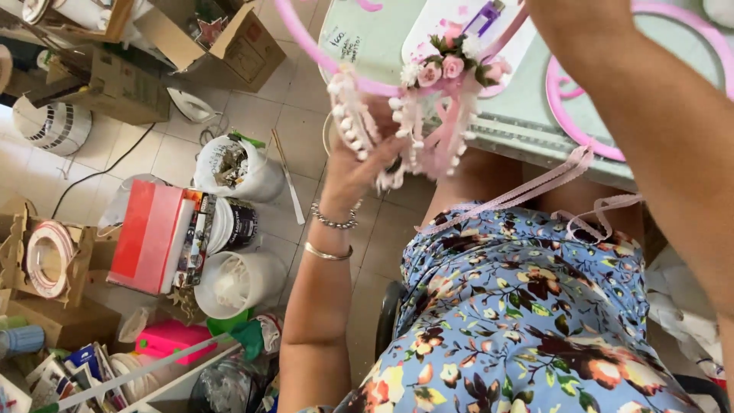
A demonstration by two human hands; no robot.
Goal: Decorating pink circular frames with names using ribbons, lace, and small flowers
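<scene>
The left hand point(355, 164) pinches white bead strands point(348, 115) dangling from a pink hoop point(306, 46) above it. Light, fragile trim; likely best gripped at the stiff ring. The right hand's state cannot be told.

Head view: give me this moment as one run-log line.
left hand: fingers in white bead strands | right hand: out of frame, forearm raised | pink hoop: aloft, rose cluster, ribbon trailing to lap | green table: behind

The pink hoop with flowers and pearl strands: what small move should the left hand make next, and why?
Probably the left hand should draw the pearl strands straight down. They hang bunched from the pink hoop beside the small flowers, tangled with pink ribbons, and the fingers already touch them.
</scene>
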